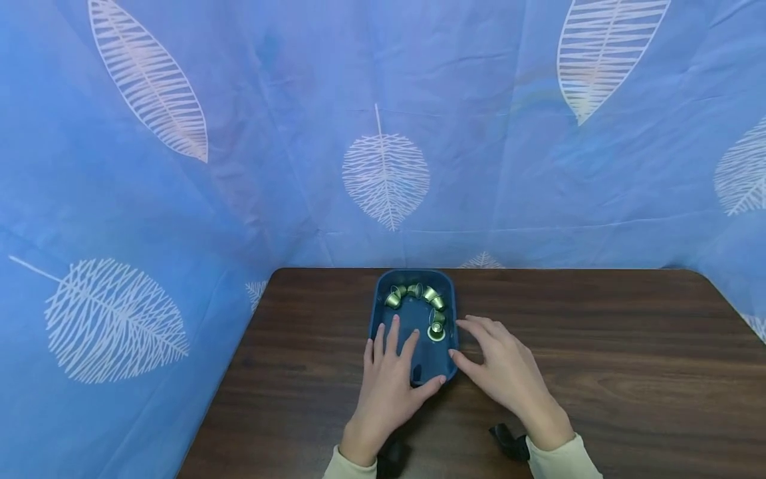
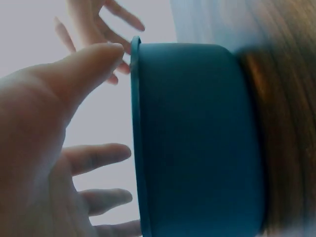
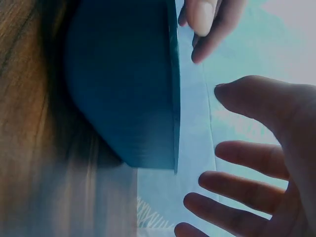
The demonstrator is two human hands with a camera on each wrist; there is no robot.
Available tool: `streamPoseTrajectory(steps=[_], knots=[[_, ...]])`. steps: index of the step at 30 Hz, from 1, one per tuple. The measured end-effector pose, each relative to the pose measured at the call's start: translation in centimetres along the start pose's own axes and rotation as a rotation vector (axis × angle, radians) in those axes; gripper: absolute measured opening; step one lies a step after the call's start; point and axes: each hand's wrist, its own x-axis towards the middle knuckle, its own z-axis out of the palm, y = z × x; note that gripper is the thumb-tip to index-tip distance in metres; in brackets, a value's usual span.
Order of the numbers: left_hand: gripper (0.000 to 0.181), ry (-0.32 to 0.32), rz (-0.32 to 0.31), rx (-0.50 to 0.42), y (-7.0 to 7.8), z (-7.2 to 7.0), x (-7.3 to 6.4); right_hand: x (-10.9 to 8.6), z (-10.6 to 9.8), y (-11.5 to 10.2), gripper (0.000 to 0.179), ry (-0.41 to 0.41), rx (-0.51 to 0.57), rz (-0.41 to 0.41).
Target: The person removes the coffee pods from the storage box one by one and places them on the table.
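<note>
A deep blue plastic bin (image 1: 421,318) stands near the table's far edge. Several shiny green coffee capsules (image 1: 433,298) lie in it, curving along its far end and right side. My left hand (image 1: 389,386) spreads over the bin's near left part, fingers straight and apart, the thumb reaching across the near end. In the left wrist view its fingertips are right at the rim of the bin (image 2: 197,138). Beside the bin's right wall is my right hand (image 1: 509,366), fingers loosely extended. The right wrist view shows a gap between those fingers (image 3: 252,160) and the rim.
The dark wooden table (image 1: 598,372) stretches away to the right of the bin. Behind it hangs a blue cloth (image 1: 287,133) with white leaf prints. Black straps (image 1: 510,442) sit at the wrists, by the pale sleeves (image 1: 565,459).
</note>
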Motion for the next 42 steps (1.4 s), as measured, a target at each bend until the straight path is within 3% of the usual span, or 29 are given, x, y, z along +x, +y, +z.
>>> streamPoseTrajectory(steps=[10, 17, 24, 33, 42], knots=[[0.094, -0.022, -0.077, 0.039, 1.0, 0.4, 0.3, 3.0, -0.1, -0.7, 0.053, -0.095, -0.242, -0.225], [0.095, -0.029, -0.117, 0.042, 1.5, 0.4, 0.2, 3.9, 0.6, -1.1, 0.054, -0.199, -0.344, -0.295], [0.095, -0.04, -0.137, 0.04, 1.6, 0.4, 0.1, 4.7, 1.1, -0.8, 0.053, -0.194, -0.445, -0.352], [0.093, -0.026, -0.089, 0.059, 1.3, 0.4, 0.1, 4.6, 1.2, -0.2, 0.05, -0.204, -0.419, -0.345], [0.093, -0.013, 0.027, 0.117, -0.6, 0.0, 0.2, 4.3, 1.4, 0.0, 0.05, -0.14, -0.403, -0.389]])
